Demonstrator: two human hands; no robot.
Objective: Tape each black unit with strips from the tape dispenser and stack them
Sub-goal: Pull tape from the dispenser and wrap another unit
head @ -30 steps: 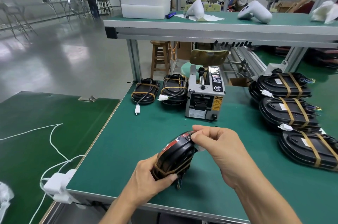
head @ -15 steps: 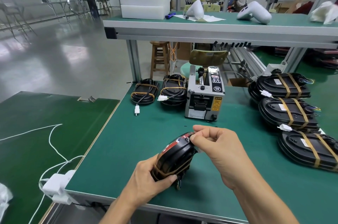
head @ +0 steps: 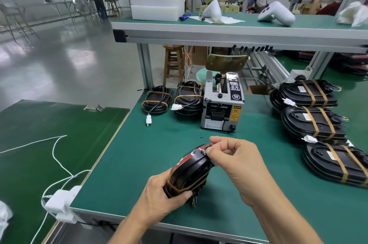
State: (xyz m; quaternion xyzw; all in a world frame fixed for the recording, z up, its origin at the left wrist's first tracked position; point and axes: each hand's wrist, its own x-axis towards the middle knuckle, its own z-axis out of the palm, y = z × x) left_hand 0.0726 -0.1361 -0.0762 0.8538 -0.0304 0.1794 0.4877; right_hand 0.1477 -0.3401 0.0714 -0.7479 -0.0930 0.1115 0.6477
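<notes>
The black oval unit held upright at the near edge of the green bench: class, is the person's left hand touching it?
Touching. The head view shows the left hand wrapped round the lower end of the black oval unit, thumb pressed across its brown tape band.

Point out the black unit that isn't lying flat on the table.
The black unit gripped by both hands, left hand and right hand, stands tilted on edge; others lie flat.
</notes>
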